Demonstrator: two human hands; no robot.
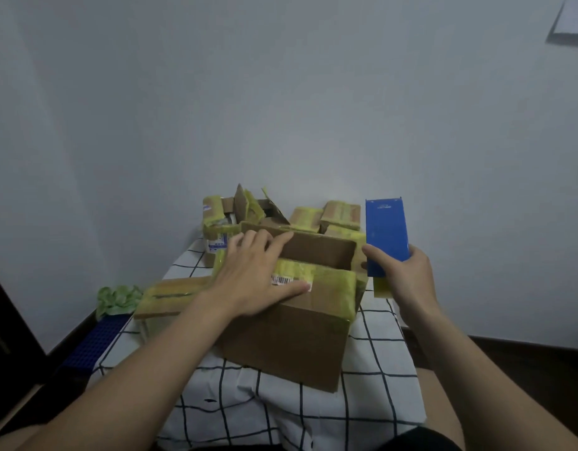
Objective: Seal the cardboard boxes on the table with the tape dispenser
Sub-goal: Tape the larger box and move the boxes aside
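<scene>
Centre frame, big brown cardboard box (290, 333) with yellowish tape on its flaps sits on the checked tablecloth (372, 362). Left hand (258, 275) lies flat and spread on the near flap, probably pinning it shut. Right hand (408, 275) wraps the blue plastic tape dispenser (386, 236) beside the box's right edge, ready to tape. Smaller taped boxes (339, 214) behind.
</scene>
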